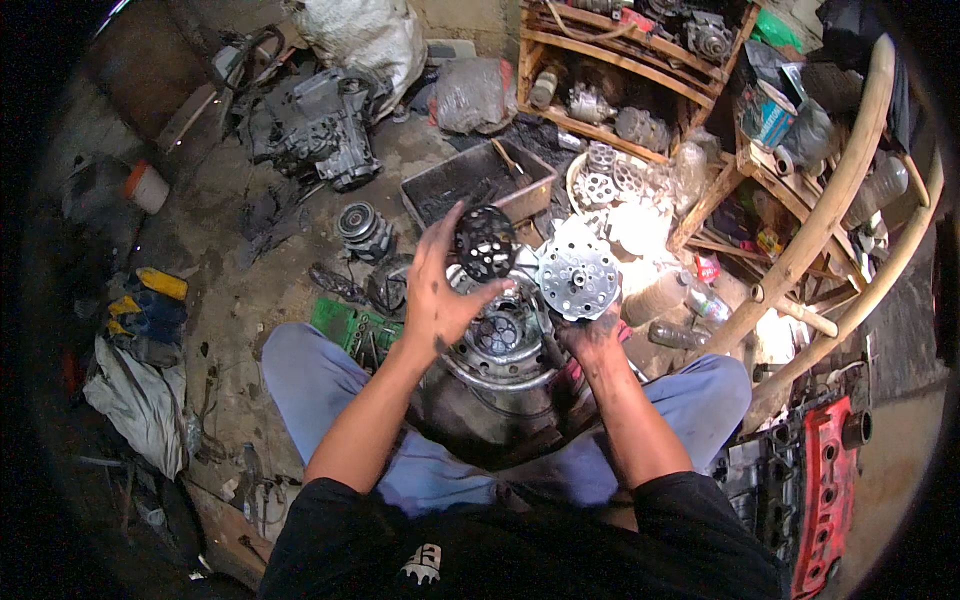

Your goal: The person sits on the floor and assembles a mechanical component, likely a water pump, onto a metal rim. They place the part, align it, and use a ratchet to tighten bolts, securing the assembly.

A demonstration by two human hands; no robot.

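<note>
A black round disc with holes (485,243) is held by my left hand (438,305), fingers along its left edge and thumb beneath it. My right hand (595,335) grips a silver round metal plate (578,275) from below. Holes ring the plate, and a small hub stands at its middle. Part of the right hand's fingers is hidden under the plate. Between my knees, below both hands, lies a metal wheel rim (470,372) on a dark tyre. Inside the rim sits a round metal part with several openings (497,333).
A grey tray (535,195) stands ahead, with a pulley-like part (364,228) left of it. A green tool case (335,318) lies by my left knee. Farther off are a gearbox (320,130) and a wooden shelf (620,85). A red engine cover (828,490) lies at right.
</note>
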